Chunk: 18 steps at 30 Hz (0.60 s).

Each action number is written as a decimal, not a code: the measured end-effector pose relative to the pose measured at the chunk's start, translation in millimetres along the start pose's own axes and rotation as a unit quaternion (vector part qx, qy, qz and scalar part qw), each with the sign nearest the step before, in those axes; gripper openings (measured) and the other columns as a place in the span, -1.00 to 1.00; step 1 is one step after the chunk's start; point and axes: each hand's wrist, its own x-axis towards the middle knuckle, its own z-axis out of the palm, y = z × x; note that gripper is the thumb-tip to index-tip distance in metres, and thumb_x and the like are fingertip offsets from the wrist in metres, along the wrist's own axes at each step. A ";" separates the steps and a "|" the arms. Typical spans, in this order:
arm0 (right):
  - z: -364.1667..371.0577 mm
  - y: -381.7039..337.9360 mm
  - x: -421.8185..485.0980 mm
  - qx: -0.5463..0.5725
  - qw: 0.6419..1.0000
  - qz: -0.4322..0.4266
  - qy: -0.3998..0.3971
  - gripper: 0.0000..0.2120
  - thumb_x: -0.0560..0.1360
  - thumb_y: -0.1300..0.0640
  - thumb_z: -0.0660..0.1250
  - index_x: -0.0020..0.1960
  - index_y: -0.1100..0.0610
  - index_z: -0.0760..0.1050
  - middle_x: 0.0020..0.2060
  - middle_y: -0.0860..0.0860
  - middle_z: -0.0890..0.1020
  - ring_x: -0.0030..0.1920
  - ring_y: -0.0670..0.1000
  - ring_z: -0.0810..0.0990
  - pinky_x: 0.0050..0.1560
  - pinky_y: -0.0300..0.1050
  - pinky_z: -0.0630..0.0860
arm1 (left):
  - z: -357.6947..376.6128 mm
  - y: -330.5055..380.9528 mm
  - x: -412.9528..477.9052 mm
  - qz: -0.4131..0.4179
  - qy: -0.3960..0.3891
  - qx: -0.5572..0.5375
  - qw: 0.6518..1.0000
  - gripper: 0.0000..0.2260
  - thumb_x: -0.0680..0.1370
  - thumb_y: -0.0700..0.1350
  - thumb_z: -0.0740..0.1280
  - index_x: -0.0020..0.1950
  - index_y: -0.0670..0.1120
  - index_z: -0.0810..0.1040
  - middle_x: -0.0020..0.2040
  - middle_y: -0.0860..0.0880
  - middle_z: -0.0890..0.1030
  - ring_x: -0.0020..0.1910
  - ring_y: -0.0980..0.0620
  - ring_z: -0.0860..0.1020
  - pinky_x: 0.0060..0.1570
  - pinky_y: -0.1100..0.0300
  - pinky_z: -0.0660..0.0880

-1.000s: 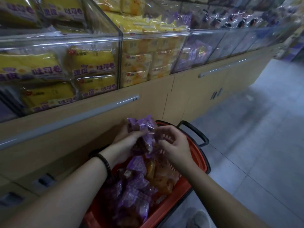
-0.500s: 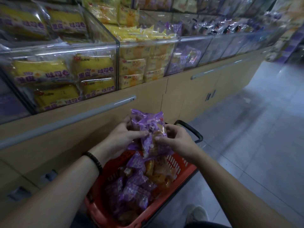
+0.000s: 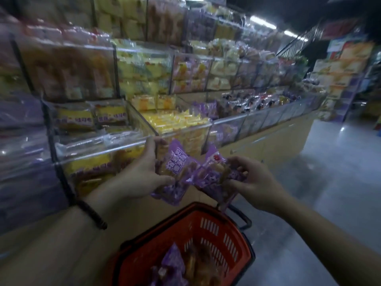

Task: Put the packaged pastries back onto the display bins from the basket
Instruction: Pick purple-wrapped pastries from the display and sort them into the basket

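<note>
Purple packs [image 3: 175,164] above the basket [image 3: 208,230]
Your left hand [image 3: 142,174] and right hand [image 3: 256,182] each pinch one, held high for the bins [image 3: 226,120] at twelve o'clock.

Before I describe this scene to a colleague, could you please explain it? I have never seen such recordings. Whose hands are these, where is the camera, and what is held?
There is no machine: a person works with two bare hands. The camera sits on the person's head and looks forward and down, so you see their own arms. The left hand, with a black bracelet at the wrist, holds a purple plastic pastry packet; the right hand holds a second purple plastic packet. Below stands a red plastic shopping basket with more purple packets inside. Behind are clear plastic display bins filled with yellow packaged pastries.
</note>
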 end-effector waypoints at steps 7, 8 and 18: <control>-82.6 -13.1 98.9 -0.199 0.974 -0.081 0.070 -0.60 0.35 0.06 0.49 0.15 -0.17 0.55 -0.02 -0.06 0.65 0.04 0.06 0.61 0.03 0.15 0.60 | -42.7 84.0 121.0 0.026 0.053 0.071 0.996 -0.48 0.42 -0.25 0.63 0.19 0.10 0.44 0.01 -0.12 0.71 -0.08 -0.10 0.73 -0.27 -0.07 0.69; -92.6 -13.3 114.7 -0.230 0.966 -0.091 0.072 -0.59 0.35 0.09 0.51 0.17 -0.13 0.57 -0.01 -0.03 0.66 0.05 0.10 0.60 0.04 0.17 0.58 | -47.6 88.2 139.9 0.035 0.061 0.081 0.994 -0.48 0.41 -0.25 0.64 0.18 0.13 0.48 0.00 -0.09 0.72 -0.07 -0.10 0.73 -0.23 -0.10 0.71; -124.6 18.7 263.6 -0.409 0.900 -0.119 0.096 -0.54 0.45 0.00 0.58 0.30 -0.17 0.56 0.14 0.00 0.61 0.15 0.13 0.54 0.01 0.02 0.47 | -62.7 55.6 283.4 0.218 0.248 0.127 0.935 -0.50 0.36 -0.10 0.68 0.21 0.09 0.57 -0.01 0.11 0.67 -0.06 0.25 0.62 -0.18 0.37 0.55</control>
